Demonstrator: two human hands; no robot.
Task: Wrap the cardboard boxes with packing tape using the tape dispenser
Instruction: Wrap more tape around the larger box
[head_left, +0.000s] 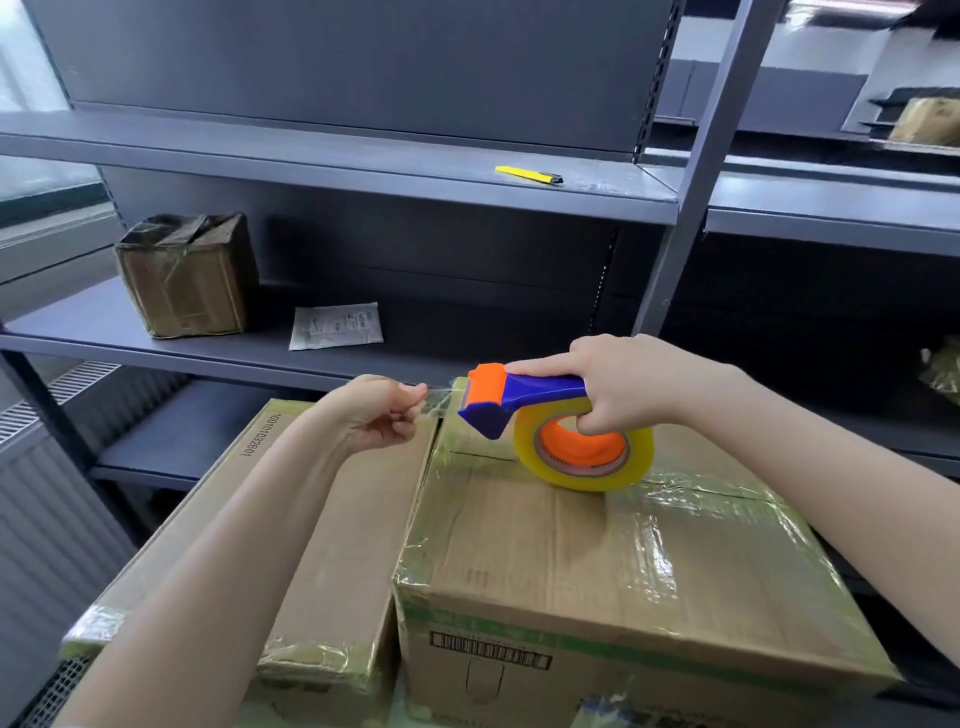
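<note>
Mid-frame: my right hand (623, 389) has its fingers (597, 422) clenched round the blue-and-orange plastic tape dispenser (519, 397), which sits on the part-taped brown cardboard box (571, 561), lower right. My left hand (374, 415) pinches the clear tape end (436, 400). Step: drawing a fresh strip. Next: anchor the end on the box's far edge and keep tension.

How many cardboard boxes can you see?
4: the front box under the tape dispenser, the left box beside it, a small taped box on the shelf, a far box top right. A wrapped lump far right may be another.
</note>
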